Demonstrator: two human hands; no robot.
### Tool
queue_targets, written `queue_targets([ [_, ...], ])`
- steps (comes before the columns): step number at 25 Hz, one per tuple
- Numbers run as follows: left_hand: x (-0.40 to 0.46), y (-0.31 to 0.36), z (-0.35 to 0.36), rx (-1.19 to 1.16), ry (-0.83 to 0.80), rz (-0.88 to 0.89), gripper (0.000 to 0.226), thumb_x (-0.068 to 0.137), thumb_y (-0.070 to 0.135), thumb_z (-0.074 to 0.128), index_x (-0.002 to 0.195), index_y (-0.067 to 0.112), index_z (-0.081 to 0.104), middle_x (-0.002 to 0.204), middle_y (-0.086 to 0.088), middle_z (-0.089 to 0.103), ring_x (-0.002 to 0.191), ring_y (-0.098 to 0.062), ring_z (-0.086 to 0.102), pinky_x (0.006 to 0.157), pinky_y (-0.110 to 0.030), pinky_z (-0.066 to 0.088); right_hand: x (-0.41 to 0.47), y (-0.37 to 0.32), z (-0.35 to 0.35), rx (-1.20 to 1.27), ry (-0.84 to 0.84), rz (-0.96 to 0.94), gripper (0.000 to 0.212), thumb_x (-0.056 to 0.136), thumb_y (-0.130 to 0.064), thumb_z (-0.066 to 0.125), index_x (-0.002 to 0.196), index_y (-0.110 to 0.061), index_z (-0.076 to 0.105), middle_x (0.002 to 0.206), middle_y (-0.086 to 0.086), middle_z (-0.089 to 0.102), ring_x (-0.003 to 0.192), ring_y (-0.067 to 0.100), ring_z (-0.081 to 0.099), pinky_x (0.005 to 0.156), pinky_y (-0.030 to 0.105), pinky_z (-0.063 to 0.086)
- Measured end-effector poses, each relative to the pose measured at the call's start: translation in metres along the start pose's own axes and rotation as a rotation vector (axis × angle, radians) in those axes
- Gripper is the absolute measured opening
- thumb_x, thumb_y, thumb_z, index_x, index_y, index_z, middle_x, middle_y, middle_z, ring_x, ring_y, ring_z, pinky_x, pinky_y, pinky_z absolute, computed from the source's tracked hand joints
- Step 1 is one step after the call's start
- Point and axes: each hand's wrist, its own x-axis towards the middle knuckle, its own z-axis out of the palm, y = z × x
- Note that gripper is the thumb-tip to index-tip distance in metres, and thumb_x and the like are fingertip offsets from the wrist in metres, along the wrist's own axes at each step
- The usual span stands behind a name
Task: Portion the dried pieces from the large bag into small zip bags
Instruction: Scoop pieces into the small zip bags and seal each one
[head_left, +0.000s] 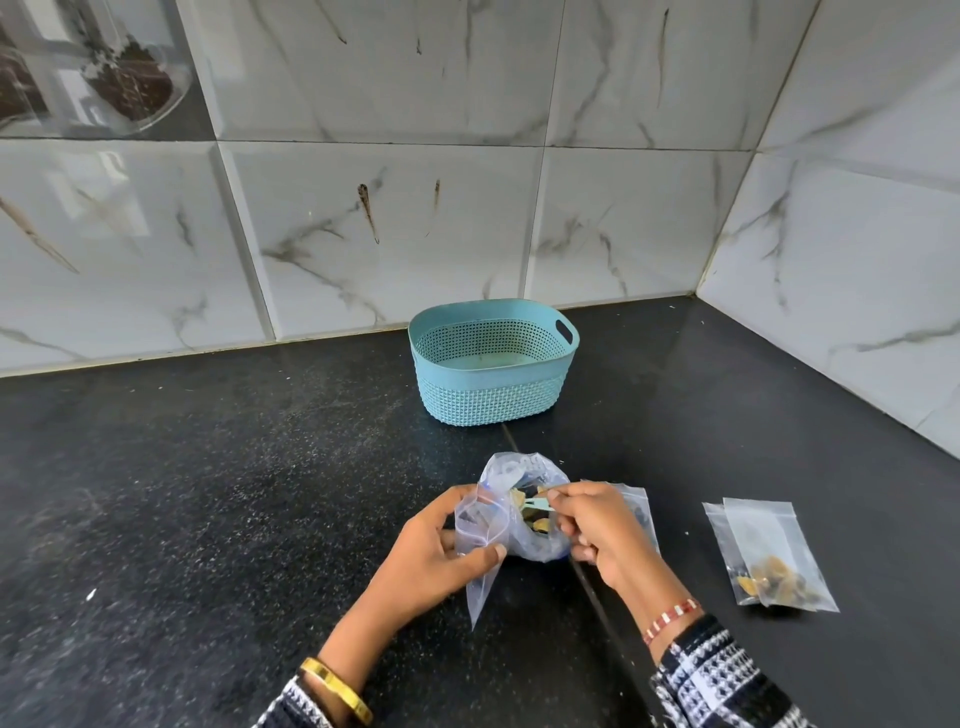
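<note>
The large clear bag (524, 473) with yellowish dried pieces sits on the black counter between my hands. My left hand (441, 545) grips a small clear zip bag (480, 577), held upright next to the large bag's mouth. My right hand (597, 525) pinches a small light-blue tool (535, 503) whose tip points into the large bag's opening. Two small zip bags (769, 556) lie flat at the right, overlapping, with dried pieces inside. Another small clear bag (641, 506) lies partly hidden behind my right hand.
A light-blue perforated basket (491, 395) stands behind the bags, near the tiled wall. Tiled walls close off the back and the right side. A seam in the black counter (208, 493) runs under the large bag.
</note>
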Motion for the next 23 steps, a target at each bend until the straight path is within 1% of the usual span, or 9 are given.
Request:
queue_targets([
  [2,0.0,0.002,0.0,-0.009,-0.002,-0.006,0.043,0.079,0.003,0.069,0.114,0.019,0.052,0.076,0.01,0.069,0.056,0.001,0.064,0.055,-0.012,0.048,-0.002,0.001,-0.005,0.07,0.007,0.016,0.015,0.093,-0.008,0.049,0.088,-0.012,0.061,0.053,0.003,0.042,0.034,0.005,0.03,0.032,0.017,0.022],
  [8,0.0,0.003,0.001,0.002,0.026,-0.025,0.045,0.079,0.005,0.07,0.115,0.023,0.051,0.093,0.009,0.069,0.072,-0.002,0.07,0.061,-0.015,0.052,-0.005,0.001,-0.016,0.137,0.032,0.015,0.015,0.093,-0.007,0.049,0.086,-0.014,0.061,0.047,0.001,0.042,0.036,0.005,0.028,0.032,0.017,0.021],
  [11,0.0,0.001,0.0,0.033,0.041,-0.04,0.051,0.078,0.009,0.072,0.122,0.021,0.049,0.104,0.009,0.066,0.082,-0.002,0.07,0.065,-0.016,0.054,-0.012,-0.004,-0.019,0.138,0.03,-0.05,0.014,0.093,-0.007,0.05,0.092,-0.009,0.064,0.037,-0.004,0.041,0.033,0.005,0.028,0.032,0.016,0.021],
  [14,0.0,0.001,0.0,0.07,0.046,-0.034,0.054,0.077,0.013,0.073,0.125,0.02,0.048,0.105,0.007,0.066,0.082,0.0,0.069,0.067,-0.016,0.054,-0.03,-0.016,-0.018,0.119,0.0,-0.158,0.015,0.093,-0.008,0.051,0.088,-0.012,0.065,0.04,-0.003,0.041,0.034,0.004,0.028,0.033,0.018,0.022],
  [16,-0.001,0.005,0.002,0.098,0.043,-0.016,0.05,0.078,0.012,0.072,0.121,0.022,0.048,0.092,0.009,0.065,0.067,0.007,0.065,0.059,-0.009,0.049,-0.042,-0.021,-0.011,0.003,0.002,-0.28,0.017,0.092,-0.01,0.052,0.084,-0.016,0.066,0.046,-0.003,0.043,0.037,0.004,0.031,0.036,0.017,0.026],
  [18,-0.001,0.008,0.004,0.113,0.048,0.015,0.045,0.078,0.008,0.071,0.115,0.023,0.05,0.081,0.011,0.06,0.054,0.01,0.059,0.052,-0.005,0.042,-0.049,-0.017,0.001,-0.256,0.035,-0.49,0.018,0.092,-0.013,0.054,0.091,-0.02,0.07,0.058,-0.01,0.056,0.047,0.0,0.044,0.046,0.01,0.035],
  [20,-0.001,0.008,0.005,0.134,0.068,0.05,0.043,0.077,0.007,0.072,0.11,0.027,0.052,0.086,0.008,0.06,0.056,0.01,0.058,0.053,-0.005,0.042,-0.053,-0.006,0.012,-0.612,0.092,-0.749,0.023,0.092,-0.016,0.053,0.106,-0.022,0.07,0.085,-0.011,0.067,0.073,0.0,0.057,0.063,0.009,0.042],
  [21,0.0,0.007,0.005,0.143,0.077,0.065,0.043,0.077,0.007,0.072,0.108,0.03,0.052,0.091,0.007,0.061,0.059,0.009,0.059,0.056,-0.006,0.043,-0.054,-0.002,0.015,-0.734,0.115,-0.852,0.026,0.091,-0.014,0.053,0.11,-0.023,0.069,0.092,-0.007,0.068,0.083,0.007,0.06,0.067,0.015,0.046],
  [23,0.0,0.004,0.003,0.147,0.088,0.066,0.045,0.076,0.008,0.073,0.106,0.035,0.052,0.094,0.006,0.062,0.062,0.008,0.061,0.058,-0.007,0.044,-0.05,0.004,0.014,-0.837,0.142,-1.004,0.03,0.085,-0.009,0.055,0.107,-0.023,0.07,0.083,-0.002,0.065,0.079,0.016,0.062,0.061,0.023,0.05],
])
